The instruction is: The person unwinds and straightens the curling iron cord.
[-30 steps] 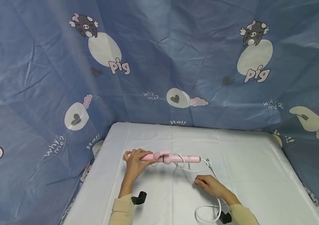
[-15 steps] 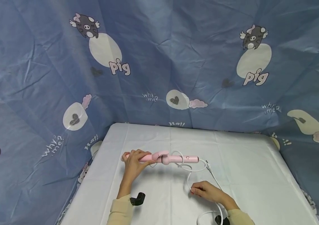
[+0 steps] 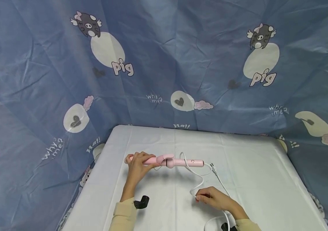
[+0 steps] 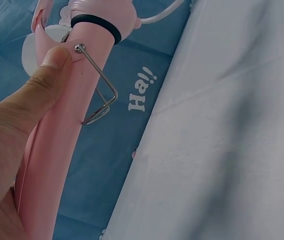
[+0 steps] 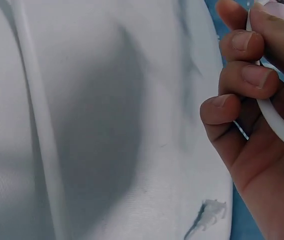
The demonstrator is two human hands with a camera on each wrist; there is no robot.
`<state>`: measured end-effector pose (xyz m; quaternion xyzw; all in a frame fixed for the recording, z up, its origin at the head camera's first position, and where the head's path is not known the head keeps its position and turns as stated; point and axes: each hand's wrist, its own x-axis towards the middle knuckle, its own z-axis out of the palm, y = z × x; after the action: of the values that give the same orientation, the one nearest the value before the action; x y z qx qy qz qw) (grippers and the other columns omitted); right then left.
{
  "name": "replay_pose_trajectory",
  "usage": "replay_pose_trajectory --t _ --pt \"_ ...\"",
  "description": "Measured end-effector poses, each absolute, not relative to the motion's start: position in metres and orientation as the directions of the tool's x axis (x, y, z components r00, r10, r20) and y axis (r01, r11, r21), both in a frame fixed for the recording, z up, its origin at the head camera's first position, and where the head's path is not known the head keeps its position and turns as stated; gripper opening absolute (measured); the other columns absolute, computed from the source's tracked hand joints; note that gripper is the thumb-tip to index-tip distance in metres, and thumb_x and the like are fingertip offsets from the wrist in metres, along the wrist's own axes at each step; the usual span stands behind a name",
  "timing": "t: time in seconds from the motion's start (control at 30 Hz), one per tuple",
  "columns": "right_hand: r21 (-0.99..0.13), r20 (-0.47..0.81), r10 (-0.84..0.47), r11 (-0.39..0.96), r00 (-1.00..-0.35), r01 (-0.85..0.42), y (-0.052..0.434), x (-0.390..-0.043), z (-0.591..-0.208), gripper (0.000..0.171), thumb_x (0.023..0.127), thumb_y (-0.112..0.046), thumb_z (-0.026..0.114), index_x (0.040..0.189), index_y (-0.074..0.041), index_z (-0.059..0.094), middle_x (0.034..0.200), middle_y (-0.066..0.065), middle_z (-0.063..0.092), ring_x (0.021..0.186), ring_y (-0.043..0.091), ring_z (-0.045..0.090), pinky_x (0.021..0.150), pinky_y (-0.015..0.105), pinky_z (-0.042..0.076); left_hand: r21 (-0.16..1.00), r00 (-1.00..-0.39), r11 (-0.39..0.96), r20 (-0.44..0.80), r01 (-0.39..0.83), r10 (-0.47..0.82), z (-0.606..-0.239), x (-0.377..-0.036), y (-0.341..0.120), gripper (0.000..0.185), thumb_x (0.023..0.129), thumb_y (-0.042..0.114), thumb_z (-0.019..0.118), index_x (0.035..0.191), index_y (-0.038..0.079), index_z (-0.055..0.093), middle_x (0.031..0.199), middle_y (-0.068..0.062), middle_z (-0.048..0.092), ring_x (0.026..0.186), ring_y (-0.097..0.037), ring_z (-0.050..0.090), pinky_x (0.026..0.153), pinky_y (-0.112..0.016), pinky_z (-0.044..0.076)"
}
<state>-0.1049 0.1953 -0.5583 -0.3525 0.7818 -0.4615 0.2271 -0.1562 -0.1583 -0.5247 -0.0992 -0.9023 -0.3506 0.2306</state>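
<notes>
White table [image 3: 253,166], one curling iron [image 3: 169,161]

The head view looks forward and down from above the bench [image 3: 253,166], taking in both hands. Each wrist view sits very close to its own hand [image 4: 11,145] [image 5: 252,100], sharing the white bench surface with the head view.

Pink curling iron [image 3: 169,161] lying crosswise above the white surface [image 3: 253,166], barrel end in my left grip [image 3: 137,164], its white cord [image 3: 197,183] looping toward me, pinched in my right grip [image 3: 211,199], plug [image 3: 214,168] lying beside the handle
</notes>
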Motion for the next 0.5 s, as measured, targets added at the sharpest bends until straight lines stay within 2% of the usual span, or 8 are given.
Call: replay_pose_trajectory --t 0.13,0.3,0.5 --pt "-0.871 0.015 -0.746 0.318 -0.666 -0.375 0.196 -0.101 -0.552 0.021 0.097 -0.024 0.051 0.092 -0.011 0.067 0.068 0.011 0.056 0.061 -0.008 0.043 0.053 0.016 0.041 0.592 -0.879 0.729 0.477 0.344 0.028 -0.527 -0.155 -0.158 0.040 0.059 0.050 0.083 0.092 0.029 0.075 0.083 0.012 0.066 0.080 -0.008 0.049 0.098 -0.054 0.013" --pt "-0.841 0.086 -0.719 0.319 -0.690 -0.437 0.198 -0.100 -0.537 0.013 0.096 -0.021 0.053 0.092 -0.022 0.066 0.074 0.000 0.062 0.064 -0.007 0.044 0.054 0.017 0.043 0.587 -0.876 0.729 0.482 0.353 0.036 -0.528 -0.154 -0.157 0.039 0.059 0.050 0.082 0.091 0.029 0.075 0.081 0.012 0.065 0.079 -0.008 0.049 0.097 -0.055 0.014" --pt "-0.763 0.240 -0.691 0.300 -0.682 -0.573 0.201 -0.107 -0.514 0.016 0.094 -0.011 0.055 0.095 -0.024 0.064 0.083 -0.011 0.064 0.068 -0.005 0.048 0.058 0.018 0.045 0.579 -0.874 0.729 0.483 0.365 0.054 -0.529 -0.153 -0.156 0.041 0.059 0.052 0.081 0.091 0.027 0.075 0.082 0.012 0.066 0.079 -0.008 0.049 0.097 -0.054 0.014"
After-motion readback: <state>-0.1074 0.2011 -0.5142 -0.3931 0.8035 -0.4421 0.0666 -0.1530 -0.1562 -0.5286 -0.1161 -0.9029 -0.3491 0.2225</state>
